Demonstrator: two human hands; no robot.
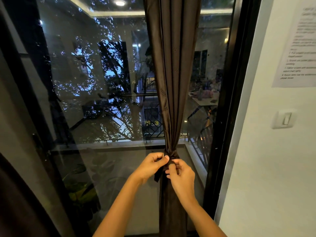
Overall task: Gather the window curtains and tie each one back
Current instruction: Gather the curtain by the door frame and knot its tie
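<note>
A dark brown curtain hangs gathered into a narrow bundle in front of the window glass, cinched at waist height by a matching brown tie band. My left hand pinches one end of the band just left of the bundle. My right hand grips the band from the right, its fingers curled over the knot area. A short loose tail of the band hangs between my hands. A second dark curtain shows at the lower left edge, hanging loose.
A black window frame runs down the right of the curtain. Beyond it is a white wall with a light switch and a printed paper sheet. Potted plants show behind the glass.
</note>
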